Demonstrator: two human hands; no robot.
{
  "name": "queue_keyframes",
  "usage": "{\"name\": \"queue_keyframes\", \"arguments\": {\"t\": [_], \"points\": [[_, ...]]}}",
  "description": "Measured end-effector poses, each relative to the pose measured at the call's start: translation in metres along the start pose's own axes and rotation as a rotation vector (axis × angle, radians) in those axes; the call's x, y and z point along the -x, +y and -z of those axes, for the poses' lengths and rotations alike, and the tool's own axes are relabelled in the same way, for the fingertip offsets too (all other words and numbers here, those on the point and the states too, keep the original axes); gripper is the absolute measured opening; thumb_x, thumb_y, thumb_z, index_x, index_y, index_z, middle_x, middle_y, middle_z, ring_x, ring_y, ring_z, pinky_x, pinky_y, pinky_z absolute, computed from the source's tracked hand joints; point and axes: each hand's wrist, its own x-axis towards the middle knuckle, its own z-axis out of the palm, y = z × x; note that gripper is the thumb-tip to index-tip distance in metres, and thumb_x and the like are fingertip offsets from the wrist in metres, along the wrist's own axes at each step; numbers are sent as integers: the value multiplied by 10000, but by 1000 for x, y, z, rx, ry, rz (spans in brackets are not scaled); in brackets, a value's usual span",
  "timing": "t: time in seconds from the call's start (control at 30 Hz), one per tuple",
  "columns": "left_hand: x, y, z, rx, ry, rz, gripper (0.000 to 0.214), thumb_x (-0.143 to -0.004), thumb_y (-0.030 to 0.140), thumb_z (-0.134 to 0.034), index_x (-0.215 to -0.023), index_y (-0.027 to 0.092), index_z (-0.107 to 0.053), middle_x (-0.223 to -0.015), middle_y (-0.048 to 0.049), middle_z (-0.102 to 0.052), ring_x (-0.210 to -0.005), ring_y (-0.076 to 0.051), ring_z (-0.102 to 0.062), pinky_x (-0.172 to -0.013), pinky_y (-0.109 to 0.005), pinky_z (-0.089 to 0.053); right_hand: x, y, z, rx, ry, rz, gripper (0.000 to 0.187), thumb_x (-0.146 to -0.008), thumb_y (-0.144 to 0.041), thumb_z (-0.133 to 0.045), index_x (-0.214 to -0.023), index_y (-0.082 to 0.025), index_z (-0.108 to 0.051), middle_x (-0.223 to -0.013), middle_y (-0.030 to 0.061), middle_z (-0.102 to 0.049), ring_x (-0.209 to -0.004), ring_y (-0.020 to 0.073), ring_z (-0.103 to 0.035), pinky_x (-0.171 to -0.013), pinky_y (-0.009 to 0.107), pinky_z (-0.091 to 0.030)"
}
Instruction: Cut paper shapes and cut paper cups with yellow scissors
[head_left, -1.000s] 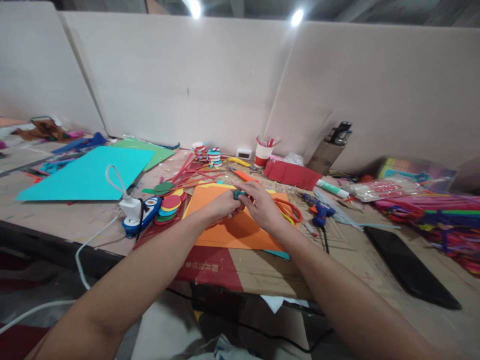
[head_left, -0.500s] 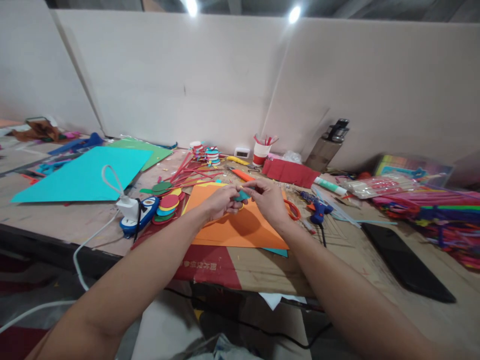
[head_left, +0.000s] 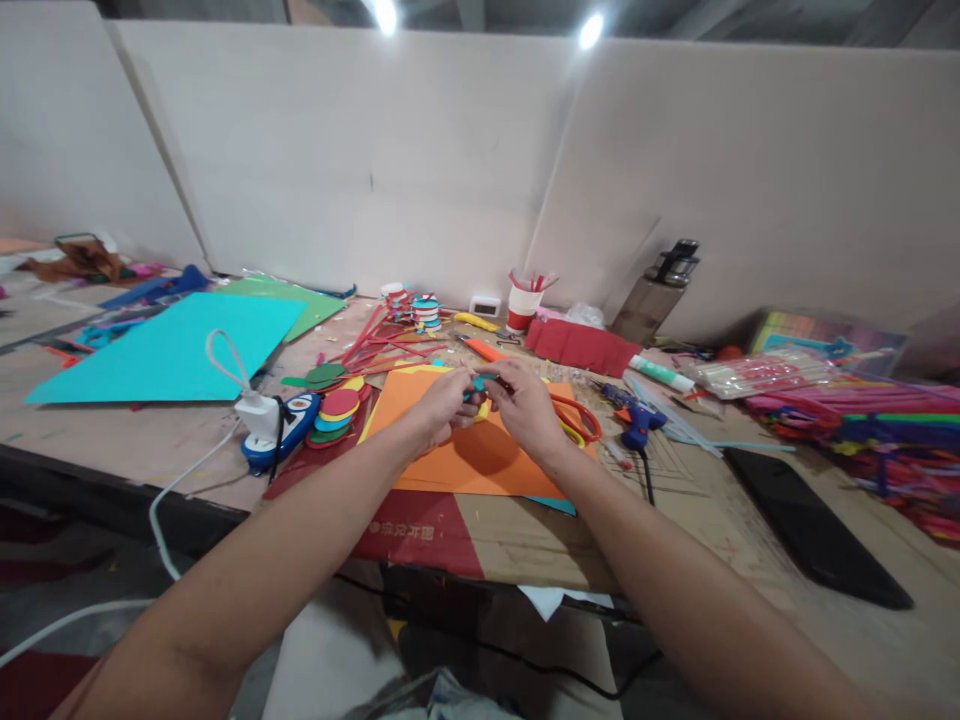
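Note:
My left hand (head_left: 448, 405) and my right hand (head_left: 523, 405) meet above an orange sheet (head_left: 487, 470). Both sets of fingertips are closed on a small teal-blue piece (head_left: 478, 384), which looks like paper or craft foam. Fingers cover much of it, so its full shape is hidden. Some yellow shows just below the fingertips, partly hidden. Scissors with orange handles (head_left: 589, 425) lie beside my right wrist. Beyond the hands rests an orange tool with a dark pointed tip (head_left: 486, 349).
Left of the sheet are stacked coloured discs (head_left: 337, 405), a blue power strip (head_left: 274, 452) and a large turquoise sheet (head_left: 165, 350). To the right lie a blue glue gun (head_left: 637, 425), a black phone (head_left: 814, 525) and bundled pipe cleaners (head_left: 862, 420). A cup (head_left: 523, 303) stands behind.
My right hand has shifted slightly left and its fingers have curled closer to my left hand. Less of the teal-blue piece shows. More of the scissors' handles is visible.

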Motion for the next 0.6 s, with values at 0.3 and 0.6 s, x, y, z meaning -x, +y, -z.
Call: {"name": "queue_keyframes", "arguments": {"t": [0.3,0.6], "points": [[6,-6,-5,-300,167,-145,79,-824,127,-362,-828,200,-393,-588,56,-406,-394,-41,-324,-382,-143,-202,1,2,-2,-196,-17,-287,198,-782,-263,-584,-895,-165,-714,-756,32,-656,-671,145,-593,-661,297,-496],[3,-7,-1,-402,198,-151,157,-899,353,-324,-863,217,-395,-588,19,-501,-418,-90,-369,-435,-199,-257,-17,0,14,-413,167,-401,138,-688,-252,-635,-785,-155,-646,-613,-33,-583,-529,80,-538,-546,221,-488]]}}
